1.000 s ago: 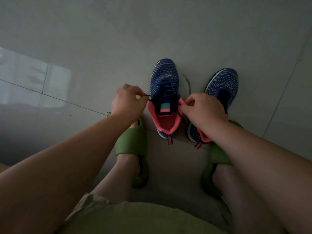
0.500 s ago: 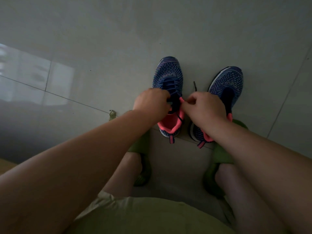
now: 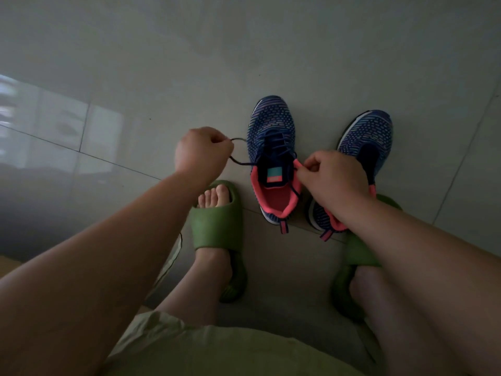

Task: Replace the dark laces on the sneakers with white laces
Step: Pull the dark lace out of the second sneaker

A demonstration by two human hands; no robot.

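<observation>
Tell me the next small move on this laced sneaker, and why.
Probably keep drawing the lace leftward with the left hand until it slips out of the next eyelet. That hand already pinches a pulled-out stretch, the right hand steadies the collar of the sneaker, and crossings remain threaded.

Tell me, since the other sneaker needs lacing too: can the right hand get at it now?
Probably yes. The right hand pinches the laced sneaker's collar directly above the unlaced sneaker; it would only need to let go.

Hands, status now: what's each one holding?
Left hand: pinching the dark lace.
Right hand: pinching the collar of the laced sneaker.
</observation>
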